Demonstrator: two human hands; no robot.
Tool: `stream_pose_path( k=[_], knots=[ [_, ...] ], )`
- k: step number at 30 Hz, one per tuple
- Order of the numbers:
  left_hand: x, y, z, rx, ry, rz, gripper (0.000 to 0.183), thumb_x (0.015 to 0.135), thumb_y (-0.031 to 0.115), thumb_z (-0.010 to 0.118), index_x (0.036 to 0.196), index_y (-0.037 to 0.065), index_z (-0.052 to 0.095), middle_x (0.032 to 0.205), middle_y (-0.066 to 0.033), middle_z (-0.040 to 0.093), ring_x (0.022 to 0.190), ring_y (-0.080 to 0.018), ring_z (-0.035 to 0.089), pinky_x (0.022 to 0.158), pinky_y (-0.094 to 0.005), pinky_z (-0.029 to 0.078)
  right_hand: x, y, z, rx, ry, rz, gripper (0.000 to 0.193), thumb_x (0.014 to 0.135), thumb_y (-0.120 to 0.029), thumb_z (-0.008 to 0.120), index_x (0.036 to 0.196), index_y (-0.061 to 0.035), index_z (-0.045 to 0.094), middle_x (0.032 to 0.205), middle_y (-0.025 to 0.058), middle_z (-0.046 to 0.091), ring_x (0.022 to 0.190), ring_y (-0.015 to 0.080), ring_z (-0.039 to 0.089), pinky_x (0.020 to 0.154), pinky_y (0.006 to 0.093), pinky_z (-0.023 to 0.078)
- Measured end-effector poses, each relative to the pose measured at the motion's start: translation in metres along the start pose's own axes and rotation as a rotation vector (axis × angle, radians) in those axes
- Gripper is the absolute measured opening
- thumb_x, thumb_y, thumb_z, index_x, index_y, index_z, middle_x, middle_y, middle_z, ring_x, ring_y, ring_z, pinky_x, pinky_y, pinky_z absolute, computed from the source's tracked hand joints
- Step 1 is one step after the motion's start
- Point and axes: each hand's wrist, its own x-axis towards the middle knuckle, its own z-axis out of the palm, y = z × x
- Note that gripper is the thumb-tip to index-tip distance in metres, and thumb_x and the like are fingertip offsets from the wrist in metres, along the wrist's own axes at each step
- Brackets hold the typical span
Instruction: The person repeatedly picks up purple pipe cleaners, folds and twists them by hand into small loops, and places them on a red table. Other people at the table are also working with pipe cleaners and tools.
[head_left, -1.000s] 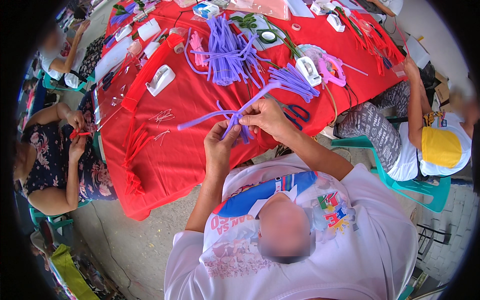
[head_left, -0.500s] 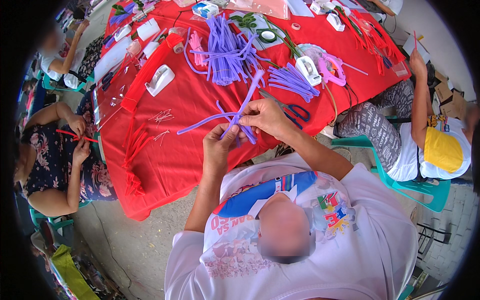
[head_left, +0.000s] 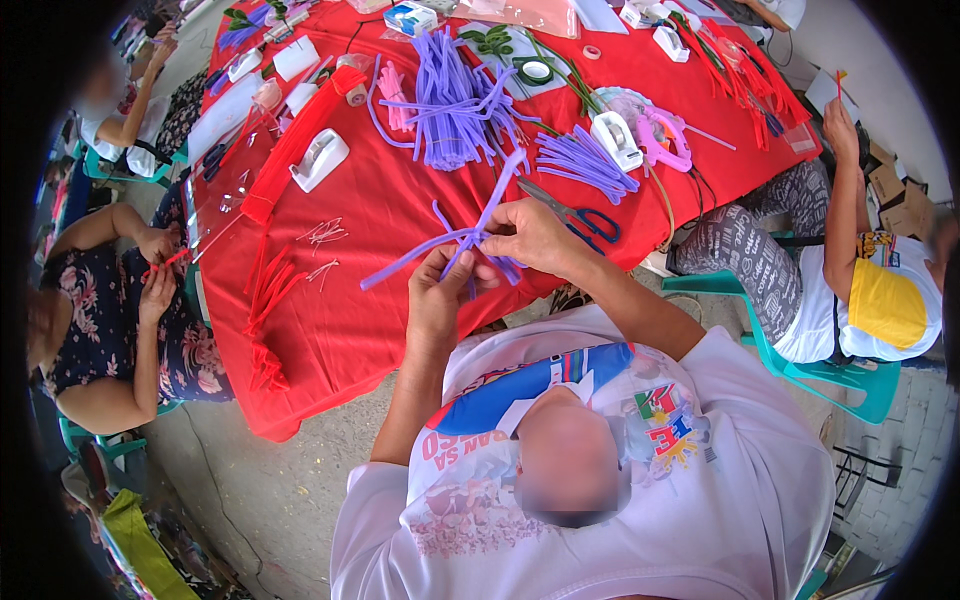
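Note:
Several purple pipe cleaners (head_left: 420,250) cross one another in a star-like shape above the table's near edge. Their crossing is pinched between the thumb and fingers of my left hand (head_left: 447,282). From the other side, my right hand (head_left: 525,235) grips the same crossing with bent fingers. Loose arms stick out to the left, up and to the right, and some lower ends are partly hidden by my fingers. Beyond my hands stands a thick bundle of purple pipe cleaners (head_left: 450,110). A smaller purple bundle (head_left: 587,163) lies to its right.
On the red tablecloth (head_left: 370,180) lie blue-handled scissors (head_left: 580,215), white tape dispensers (head_left: 320,160), green tape (head_left: 534,71), thin white wires (head_left: 323,232) and red pipe cleaners (head_left: 270,290). Two co-workers sit left and right, the left one's hands (head_left: 158,265) holding a red piece.
The purple pipe cleaners have turned slightly in my fingers, and one arm now bends across the crossing toward the right. My hands have barely moved.

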Motion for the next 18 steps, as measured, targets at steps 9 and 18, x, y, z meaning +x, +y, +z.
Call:
stream_pose_path(
  k=[9,18],
  knots=[
    [-0.004,0.011,0.008,0.332,0.089,0.139,0.02,0.089,0.015,0.061,0.103,0.0,0.059,0.083,-0.0057,0.065,0.075,-0.0113,0.06,0.069,-0.0257,0.05,0.002,0.003,-0.001,-0.008,-0.032,0.028,0.016,0.074,-0.011,0.067,0.084,0.0015,0.064,0.073,0.0099,0.066,0.067,0.014,0.06,0.063,0.0303,0.046],
    [0.004,0.009,0.003,0.309,0.12,0.221,0.015,0.088,0.012,0.061,0.093,-0.002,0.063,0.08,-0.0059,0.063,0.07,-0.0111,0.058,0.067,-0.026,0.049,0.0,-0.007,0.0,0.039,-0.135,0.114,0.006,0.08,-0.004,0.064,0.084,0.0004,0.062,0.074,0.0016,0.062,0.067,0.0065,0.054,0.061,0.024,0.045]
  ],
)
